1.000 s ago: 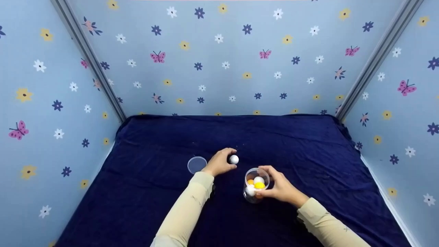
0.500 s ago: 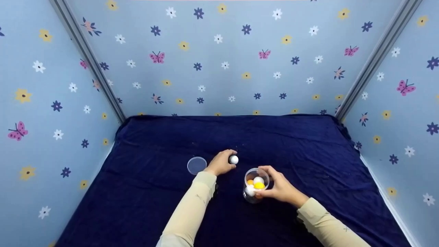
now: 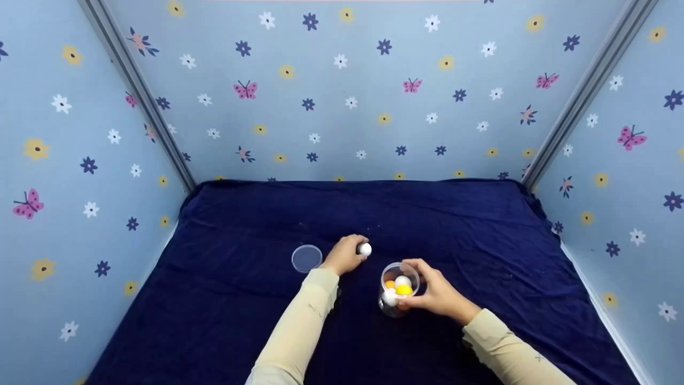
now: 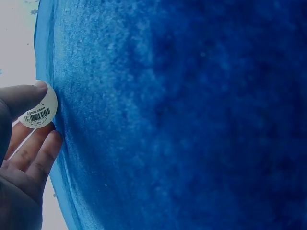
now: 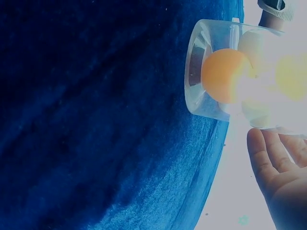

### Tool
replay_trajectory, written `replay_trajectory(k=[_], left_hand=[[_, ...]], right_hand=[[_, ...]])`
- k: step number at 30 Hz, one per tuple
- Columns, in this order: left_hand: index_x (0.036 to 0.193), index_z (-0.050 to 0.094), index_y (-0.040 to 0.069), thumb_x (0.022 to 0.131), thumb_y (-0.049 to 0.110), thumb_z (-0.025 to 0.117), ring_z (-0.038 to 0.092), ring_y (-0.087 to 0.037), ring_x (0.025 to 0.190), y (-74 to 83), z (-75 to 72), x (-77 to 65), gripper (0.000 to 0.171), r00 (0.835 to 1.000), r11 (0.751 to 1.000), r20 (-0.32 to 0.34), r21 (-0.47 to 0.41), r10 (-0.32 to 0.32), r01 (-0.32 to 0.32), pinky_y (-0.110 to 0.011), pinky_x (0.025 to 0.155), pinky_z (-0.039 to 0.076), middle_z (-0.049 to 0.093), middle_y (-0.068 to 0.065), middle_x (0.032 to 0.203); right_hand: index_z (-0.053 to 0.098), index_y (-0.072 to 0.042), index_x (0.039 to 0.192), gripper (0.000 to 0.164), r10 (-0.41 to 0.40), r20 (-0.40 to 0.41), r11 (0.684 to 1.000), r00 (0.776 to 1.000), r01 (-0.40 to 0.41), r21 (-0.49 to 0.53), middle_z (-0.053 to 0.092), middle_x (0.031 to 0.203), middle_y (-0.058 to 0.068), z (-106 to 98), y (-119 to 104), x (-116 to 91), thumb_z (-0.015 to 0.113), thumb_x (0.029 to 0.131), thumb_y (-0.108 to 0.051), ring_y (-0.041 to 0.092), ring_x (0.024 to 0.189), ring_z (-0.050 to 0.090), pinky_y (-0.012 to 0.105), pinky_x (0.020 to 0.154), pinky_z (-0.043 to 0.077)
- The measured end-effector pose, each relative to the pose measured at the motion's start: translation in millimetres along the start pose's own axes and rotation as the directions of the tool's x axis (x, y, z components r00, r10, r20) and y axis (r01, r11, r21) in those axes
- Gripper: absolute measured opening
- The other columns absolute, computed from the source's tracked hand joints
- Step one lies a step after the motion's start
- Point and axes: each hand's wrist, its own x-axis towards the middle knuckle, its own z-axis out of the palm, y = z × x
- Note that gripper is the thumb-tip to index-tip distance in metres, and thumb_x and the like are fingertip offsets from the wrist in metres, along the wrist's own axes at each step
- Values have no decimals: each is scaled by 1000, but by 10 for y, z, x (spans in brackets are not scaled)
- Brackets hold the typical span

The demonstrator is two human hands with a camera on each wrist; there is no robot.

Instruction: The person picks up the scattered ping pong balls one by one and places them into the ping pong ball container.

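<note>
My left hand [image 3: 344, 254] pinches a white ping-pong ball [image 3: 365, 249] between thumb and fingers, left of and beyond the jar. In the left wrist view, the ball [image 4: 39, 111] bears a barcode and small print beside the thumb. My right hand [image 3: 441, 291] grips a clear plastic jar [image 3: 386, 307] from its right side, near the open rim. White, orange and yellow balls fill much of the jar, with a yellow ball [image 3: 404, 289] near the top. From the right wrist view, an orange ball [image 5: 225, 75] lies near the bottom of the jar; glare washes out the upper part.
A clear round lid [image 3: 306, 259] lies on the dark blue cloth [image 3: 240, 224], just left of my left wrist. Patterned walls [image 3: 342, 107] enclose the cloth-covered surface at the back and on both sides.
The fingers and thumb of my left hand have drawn closer around the white ball, and the left forearm has shifted slightly right. The right hand and jar stay in place.
</note>
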Motion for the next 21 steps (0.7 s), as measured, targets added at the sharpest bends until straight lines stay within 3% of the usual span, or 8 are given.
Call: replay_trajectory(k=[21], left_hand=[[134, 71, -5, 96, 7, 80, 70, -38, 127, 172, -237, -34, 41, 998, 998, -29, -45, 53, -54, -50, 113, 54, 74, -22, 133]], right_hand=[[58, 4, 141, 78, -27, -22, 1000, 999, 27, 8, 72, 132, 28, 19, 12, -2, 99, 78, -17, 40, 110, 75, 42, 93, 65]])
